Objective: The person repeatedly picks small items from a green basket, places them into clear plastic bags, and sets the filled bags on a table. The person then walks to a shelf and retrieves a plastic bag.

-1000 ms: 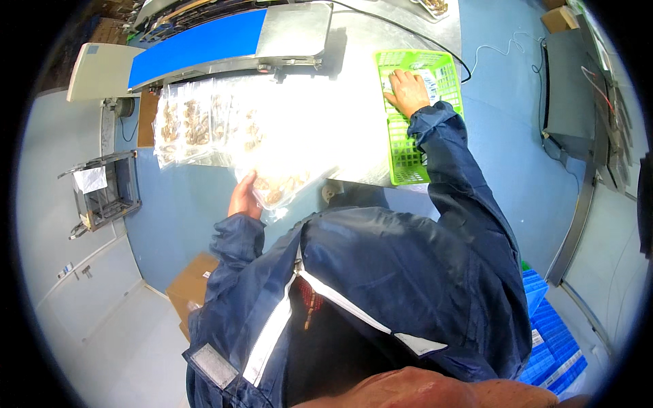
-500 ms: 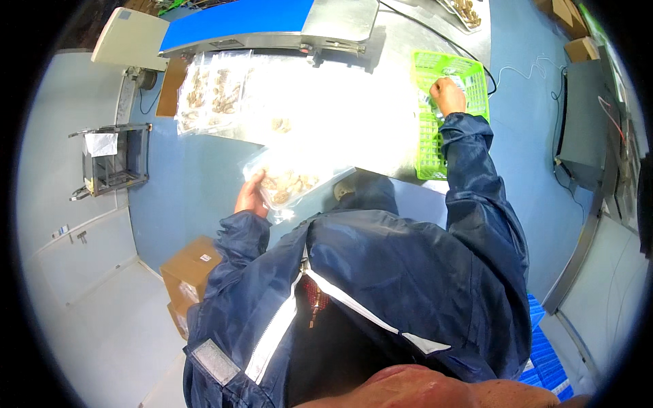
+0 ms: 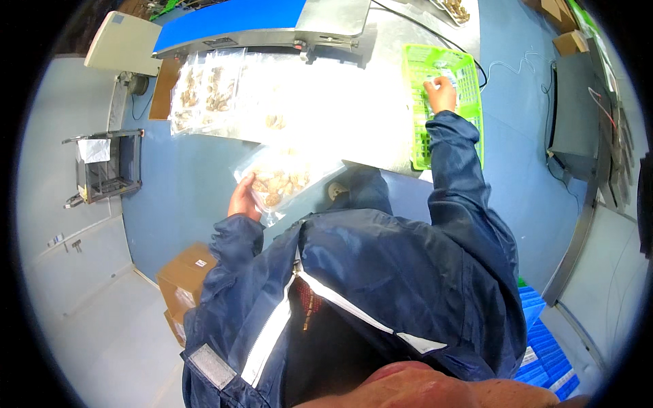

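A clear plastic bag (image 3: 275, 182) of light-brown, lumpy pieces, perhaps dried mushrooms, hangs over the near edge of the steel table (image 3: 388, 146). My left hand (image 3: 244, 198) grips its left side, thumb on top. On the table's right side stands a green plastic basket (image 3: 474, 102) with small pale packets inside. My right hand (image 3: 441, 94) is down in it with curled fingers; whatever they hold is hidden. Similar filled bags (image 3: 207, 88) lie flat at the table's left. Glare washes out the middle of the tabletop.
A machine with a blue cover (image 3: 231, 26) spans the table's far side, and a black cable runs behind the basket. At far right back lies a tray (image 3: 454, 10) of brown pieces. Cardboard boxes (image 3: 183, 272) sit at lower left; a metal frame stand (image 3: 109, 166) is farther left.
The whole view has shifted slightly. The bag in my left hand lies a little flatter, its pieces showing more clearly. My right hand stays in the basket and has turned slightly.
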`<state>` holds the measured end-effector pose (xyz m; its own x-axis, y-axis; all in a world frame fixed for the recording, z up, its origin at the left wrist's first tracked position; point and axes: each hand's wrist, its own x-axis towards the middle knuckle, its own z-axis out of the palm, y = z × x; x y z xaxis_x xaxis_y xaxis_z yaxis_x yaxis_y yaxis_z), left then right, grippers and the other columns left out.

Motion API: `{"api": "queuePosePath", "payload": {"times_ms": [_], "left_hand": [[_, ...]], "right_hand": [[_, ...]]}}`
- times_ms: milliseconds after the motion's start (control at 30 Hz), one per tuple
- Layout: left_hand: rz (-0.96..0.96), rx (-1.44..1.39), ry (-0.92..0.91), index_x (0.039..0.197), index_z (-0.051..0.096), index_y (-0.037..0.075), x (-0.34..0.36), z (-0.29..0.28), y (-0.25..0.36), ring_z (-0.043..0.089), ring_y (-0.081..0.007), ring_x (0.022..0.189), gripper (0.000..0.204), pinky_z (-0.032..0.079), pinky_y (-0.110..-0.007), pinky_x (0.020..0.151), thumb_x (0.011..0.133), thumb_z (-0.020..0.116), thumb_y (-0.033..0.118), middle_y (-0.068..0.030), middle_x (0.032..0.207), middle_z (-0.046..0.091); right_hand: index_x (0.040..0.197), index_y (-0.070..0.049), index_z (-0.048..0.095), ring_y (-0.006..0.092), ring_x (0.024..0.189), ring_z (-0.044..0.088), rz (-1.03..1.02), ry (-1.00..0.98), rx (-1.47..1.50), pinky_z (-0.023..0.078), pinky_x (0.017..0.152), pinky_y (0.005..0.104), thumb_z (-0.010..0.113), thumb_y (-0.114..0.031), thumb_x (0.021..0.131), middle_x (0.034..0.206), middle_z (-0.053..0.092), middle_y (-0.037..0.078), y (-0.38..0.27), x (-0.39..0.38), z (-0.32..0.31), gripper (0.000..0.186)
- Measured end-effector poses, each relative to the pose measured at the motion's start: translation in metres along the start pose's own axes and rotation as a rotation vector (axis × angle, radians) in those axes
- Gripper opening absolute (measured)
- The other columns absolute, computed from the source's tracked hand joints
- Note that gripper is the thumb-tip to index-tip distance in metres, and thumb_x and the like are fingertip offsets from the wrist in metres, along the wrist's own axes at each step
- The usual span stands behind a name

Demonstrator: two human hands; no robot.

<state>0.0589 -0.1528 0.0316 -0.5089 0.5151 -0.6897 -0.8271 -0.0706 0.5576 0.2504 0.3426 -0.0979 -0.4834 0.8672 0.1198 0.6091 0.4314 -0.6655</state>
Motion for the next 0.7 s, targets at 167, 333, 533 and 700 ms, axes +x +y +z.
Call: {"api": "queuePosePath", "payload": {"times_ms": [167,333,533,700], "left_hand": [[-0.003,-0.127,-0.116,0.138,0.041,-0.001,0.003,0.003,0.0,0.051,-0.0336,0.124,0.054,0.04,-0.049,0.105,0.094,0.054,0.026,-0.0186,0.137,0.05],[-0.009,-0.18,-0.282,0.138,0.041,-0.001,0.017,0.012,-0.006,0.05,-0.0337,0.126,0.054,0.039,-0.05,0.106,0.093,0.055,0.026,-0.0186,0.138,0.05],[-0.019,-0.293,-0.408,0.137,0.044,-0.002,0.024,0.021,-0.018,0.05,-0.0315,0.126,0.052,0.037,-0.048,0.108,0.093,0.054,0.023,-0.0185,0.136,0.053],[-0.106,-0.395,-0.425,0.136,0.044,-0.003,0.039,0.033,-0.033,0.051,-0.0329,0.124,0.052,0.039,-0.048,0.106,0.092,0.051,0.023,-0.0198,0.136,0.052]], "right_hand": [[0.124,-0.012,0.057,0.0089,0.082,0.057,0.002,-0.669,0.786,0.045,0.076,0.022,0.066,-0.007,0.086,0.091,0.059,-0.001,-0.171,-0.056,-0.077,0.039],[0.119,-0.011,0.061,0.0185,0.08,0.062,-0.474,-0.932,0.43,0.049,0.073,0.0323,0.067,-0.018,0.084,0.081,0.062,0.008,-0.246,-0.094,-0.081,0.036],[0.101,-0.003,0.06,0.0374,0.081,0.063,-0.584,-0.669,0.03,0.049,0.073,0.0448,0.066,-0.018,0.082,0.084,0.065,0.019,-0.286,-0.103,-0.093,0.025],[0.099,-0.003,0.065,0.0363,0.078,0.064,-0.573,-0.931,0.028,0.051,0.07,0.0407,0.062,-0.014,0.081,0.085,0.066,0.019,-0.256,-0.096,-0.059,0.021]]}}
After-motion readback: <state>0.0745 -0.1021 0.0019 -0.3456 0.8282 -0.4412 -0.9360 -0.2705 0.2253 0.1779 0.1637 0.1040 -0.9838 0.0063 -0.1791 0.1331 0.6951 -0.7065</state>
